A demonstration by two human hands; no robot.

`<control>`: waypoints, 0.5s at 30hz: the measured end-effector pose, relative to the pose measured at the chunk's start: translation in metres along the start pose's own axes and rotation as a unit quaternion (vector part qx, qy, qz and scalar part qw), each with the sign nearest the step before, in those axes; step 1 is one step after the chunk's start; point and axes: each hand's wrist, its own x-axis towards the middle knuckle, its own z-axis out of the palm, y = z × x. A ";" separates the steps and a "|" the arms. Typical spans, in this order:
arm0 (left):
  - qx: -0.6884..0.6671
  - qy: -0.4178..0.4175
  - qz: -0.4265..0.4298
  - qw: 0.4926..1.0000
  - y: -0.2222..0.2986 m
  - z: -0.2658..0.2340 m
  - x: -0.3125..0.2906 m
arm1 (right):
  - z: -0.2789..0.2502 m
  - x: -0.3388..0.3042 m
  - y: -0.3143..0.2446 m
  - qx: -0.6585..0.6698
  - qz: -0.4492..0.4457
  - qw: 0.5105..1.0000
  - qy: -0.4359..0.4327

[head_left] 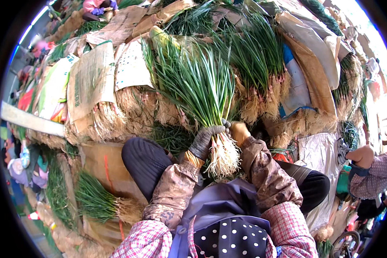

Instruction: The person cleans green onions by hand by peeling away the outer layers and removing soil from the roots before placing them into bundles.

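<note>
My left hand (201, 142), in a grey glove with a yellow cuff, is wrapped round a bundle of green onions (204, 88) just above the roots. The long green leaves fan out away from me, and the pale bulbs and stringy roots hang toward my lap. Against the right side of the bundle, near the bulbs, is my right hand (240, 132) in a yellowish-brown glove. It is blurred and its fingers are partly hidden, so its grip is unclear. Beyond the bundle, more green onions (256, 56) lie with their roots toward me.
To my left, a tied bunch of green onions (96, 198) lies on brown sheeting with a red strap (108, 172). Sacks and paper sheets (91, 81) cover stacked bunches ahead. Another person (370, 172) sits at the right, and a wheel (346, 244) shows lower right.
</note>
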 end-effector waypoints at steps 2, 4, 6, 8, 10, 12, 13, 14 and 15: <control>-0.080 -0.006 0.029 0.996 -0.001 0.003 -0.004 | -0.011 -0.012 0.022 -0.399 0.026 0.917 -0.011; -0.061 -0.024 0.029 0.997 0.002 -0.001 0.002 | -0.036 -0.008 0.037 -0.602 -0.024 0.793 -0.090; -0.049 -0.009 0.025 0.998 0.000 -0.016 0.009 | -0.046 -0.006 0.016 -0.653 -0.079 0.753 -0.015; -0.075 0.040 0.068 0.994 -0.009 -0.013 0.015 | -0.050 -0.004 -0.022 -0.611 -0.186 0.739 0.214; -0.034 0.067 0.048 0.996 -0.013 -0.027 0.018 | -0.032 -0.012 -0.077 -0.649 -0.226 0.632 0.357; -0.032 0.090 0.026 0.995 -0.016 -0.020 0.017 | -0.013 -0.039 -0.115 -0.753 -0.176 0.536 0.339; 0.005 0.091 -0.005 0.996 -0.013 -0.041 0.018 | 0.013 -0.054 -0.126 -0.772 -0.158 0.544 0.287; 0.003 0.078 0.010 0.997 -0.015 -0.037 0.020 | 0.009 -0.055 -0.127 -0.747 -0.144 0.586 0.279; -0.001 0.067 0.026 0.997 -0.016 -0.029 0.021 | 0.005 -0.056 -0.127 -0.719 -0.130 0.627 0.271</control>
